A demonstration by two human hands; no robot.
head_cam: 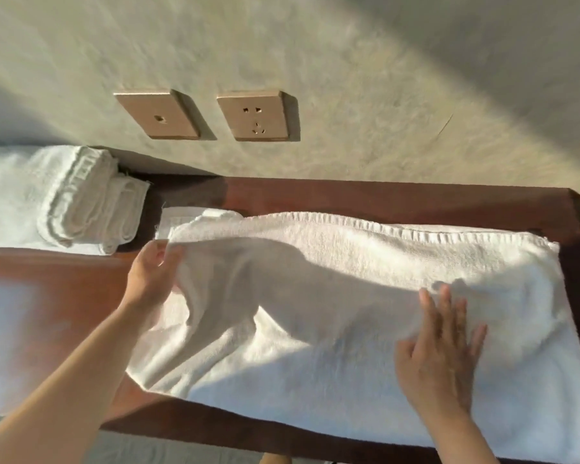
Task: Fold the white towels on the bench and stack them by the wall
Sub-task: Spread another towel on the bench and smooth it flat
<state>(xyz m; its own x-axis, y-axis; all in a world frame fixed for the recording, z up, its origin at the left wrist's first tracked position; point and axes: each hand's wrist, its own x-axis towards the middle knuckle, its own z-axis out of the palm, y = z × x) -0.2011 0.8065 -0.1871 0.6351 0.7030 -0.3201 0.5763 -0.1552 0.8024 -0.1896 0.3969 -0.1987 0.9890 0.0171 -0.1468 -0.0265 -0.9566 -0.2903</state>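
White towel (349, 296) lies spread along the worktop (64, 289); the left hand (151, 276) pinches its raised edge to fold it over, while the right hand (442, 349) presses flat, anchoring it. Folded towels (81, 199) wait by the wall (382, 95)

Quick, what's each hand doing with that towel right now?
Left hand: pinching the white towel by its left edge, lifting it.
Right hand: open, fingers flat, pressing the towel down.
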